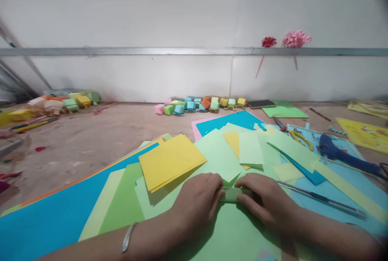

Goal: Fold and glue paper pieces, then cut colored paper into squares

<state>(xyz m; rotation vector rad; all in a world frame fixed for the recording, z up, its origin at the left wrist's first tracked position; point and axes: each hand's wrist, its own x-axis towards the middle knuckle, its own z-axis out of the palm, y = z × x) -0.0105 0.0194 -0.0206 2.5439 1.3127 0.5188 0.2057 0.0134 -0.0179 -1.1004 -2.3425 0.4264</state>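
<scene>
My left hand and my right hand meet over a small folded strip of pale green paper. Both hands have their fingers curled and pinched on the strip's ends. The strip lies on a large green sheet. A stack of yellow squares lies just beyond my left hand. Pale green squares are scattered beyond my right hand. A metal bangle circles my left wrist.
A craft knife lies right of my right hand. A blue glue gun and yellow-handled pliers sit further right. A row of small coloured paper boxes lines the wall; more boxes at the far left. Large blue sheet left.
</scene>
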